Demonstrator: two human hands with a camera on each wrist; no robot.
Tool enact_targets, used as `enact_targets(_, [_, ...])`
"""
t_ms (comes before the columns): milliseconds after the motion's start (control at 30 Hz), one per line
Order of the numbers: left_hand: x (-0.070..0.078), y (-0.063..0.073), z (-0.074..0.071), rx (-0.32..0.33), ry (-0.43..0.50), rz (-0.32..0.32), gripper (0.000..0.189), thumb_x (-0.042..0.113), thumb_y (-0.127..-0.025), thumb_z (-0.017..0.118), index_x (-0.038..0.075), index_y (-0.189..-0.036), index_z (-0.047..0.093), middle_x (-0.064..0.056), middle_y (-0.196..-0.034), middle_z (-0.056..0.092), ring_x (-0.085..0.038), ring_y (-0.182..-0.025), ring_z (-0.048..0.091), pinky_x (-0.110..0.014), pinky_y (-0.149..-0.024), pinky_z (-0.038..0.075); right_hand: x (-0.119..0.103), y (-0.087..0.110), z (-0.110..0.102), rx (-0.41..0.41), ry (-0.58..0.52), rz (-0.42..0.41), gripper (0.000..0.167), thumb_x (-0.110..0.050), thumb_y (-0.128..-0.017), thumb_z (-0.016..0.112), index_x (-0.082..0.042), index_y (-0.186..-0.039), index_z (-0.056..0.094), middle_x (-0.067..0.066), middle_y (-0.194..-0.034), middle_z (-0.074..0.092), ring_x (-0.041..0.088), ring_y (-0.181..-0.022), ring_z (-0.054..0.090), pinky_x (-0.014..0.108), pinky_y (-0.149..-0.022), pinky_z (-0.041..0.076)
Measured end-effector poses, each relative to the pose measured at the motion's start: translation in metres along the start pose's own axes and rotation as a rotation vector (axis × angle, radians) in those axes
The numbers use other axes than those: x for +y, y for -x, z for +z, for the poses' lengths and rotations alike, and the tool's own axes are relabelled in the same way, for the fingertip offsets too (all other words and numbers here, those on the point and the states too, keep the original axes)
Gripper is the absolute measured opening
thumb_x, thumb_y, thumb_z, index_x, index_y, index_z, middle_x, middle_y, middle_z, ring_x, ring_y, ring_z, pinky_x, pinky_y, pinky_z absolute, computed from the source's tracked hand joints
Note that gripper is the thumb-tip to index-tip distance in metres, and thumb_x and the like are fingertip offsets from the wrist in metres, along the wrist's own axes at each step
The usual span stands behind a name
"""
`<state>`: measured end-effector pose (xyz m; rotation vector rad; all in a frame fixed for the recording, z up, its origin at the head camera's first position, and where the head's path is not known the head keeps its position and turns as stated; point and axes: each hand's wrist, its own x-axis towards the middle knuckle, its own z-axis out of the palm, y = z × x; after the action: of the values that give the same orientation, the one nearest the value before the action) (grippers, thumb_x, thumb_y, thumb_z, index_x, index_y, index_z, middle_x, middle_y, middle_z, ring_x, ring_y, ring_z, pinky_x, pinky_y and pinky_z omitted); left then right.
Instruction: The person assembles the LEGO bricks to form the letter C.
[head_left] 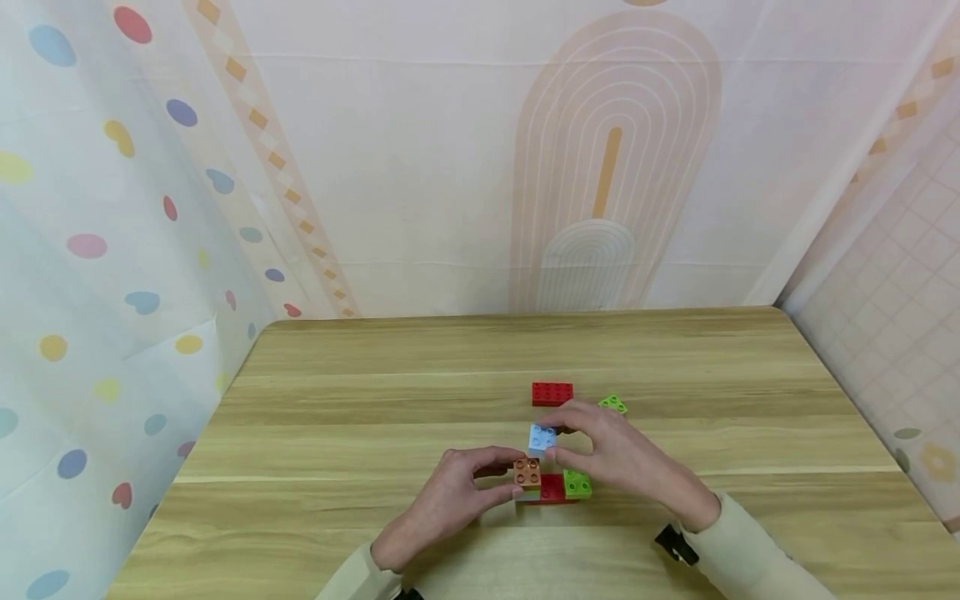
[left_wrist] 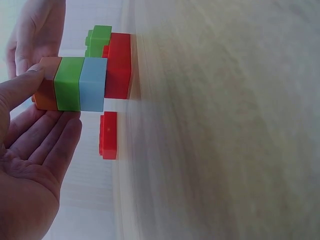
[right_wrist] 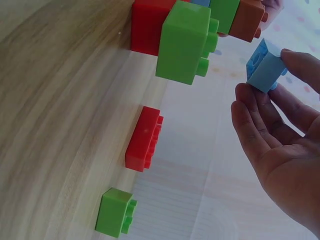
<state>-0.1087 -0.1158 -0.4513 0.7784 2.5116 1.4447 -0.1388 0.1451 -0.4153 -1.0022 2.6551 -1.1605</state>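
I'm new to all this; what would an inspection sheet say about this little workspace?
Surface: wood-grain table.
Job's things: red base brick carries a stack at one end (lower blue brick, middle green brick, orange brick on top) and an end green brick at the other; a loose red brick and loose green brick lie beyond.
Clutter: nothing seen.
Left grip: left hand pinches the stack at the orange brick.
Right grip: right hand holds a separate light blue brick, apart from the stack.
Cables: nothing seen.
Surroundings: patterned hangings behind and at both sides.
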Motion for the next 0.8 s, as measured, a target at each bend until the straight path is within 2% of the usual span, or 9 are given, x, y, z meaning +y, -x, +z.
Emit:
enact_targets(367, [-0.0002,0.0009,-0.0004,-0.001,-0.008,0.012,0.034,0.024,-0.097,0.076,0.007,-0.126,0.072,-0.003,-0.123,0.074,-0.021,-0.112,0.070,-0.031,-0.095,0.057,-0.0062,0.0026,0.0011,0.009,-0.016,-0.035,0.037,-0.035,-0.099,0.072,-0.014,-0.130,0.070,-0.002,-0.122,0.069,0.021,-0.106,0.066,0.045,-0.088,0.058])
enact_targets(567, [-0.0002,0.0008,-0.0008,-0.003,-0.006,0.006,0.034,0.024,-0.096,0.077,0.007,-0.126,0.072,-0.004,-0.124,0.074,-0.022,-0.112,0.070,-0.031,-0.095,0.056,-0.0078,0.0028,0.0030,0.016,-0.003,-0.071,0.034,-0.032,-0.100,0.072,-0.013,-0.128,0.070,-0.003,-0.120,0.069,0.018,-0.106,0.066,0.041,-0.088,0.058])
enact_targets(800, [0.0009,0.0005,-0.0019,-0.013,0.009,-0.014,0.034,0.024,-0.097,0.076,0.006,-0.126,0.072,-0.005,-0.124,0.074,-0.023,-0.113,0.070,-0.032,-0.096,0.057,-0.0085,0.0027,0.0047,0.016,0.015,-0.112,0.029,-0.029,-0.100,0.072,-0.016,-0.126,0.071,-0.005,-0.122,0.069,0.014,-0.110,0.064,0.044,-0.092,0.057])
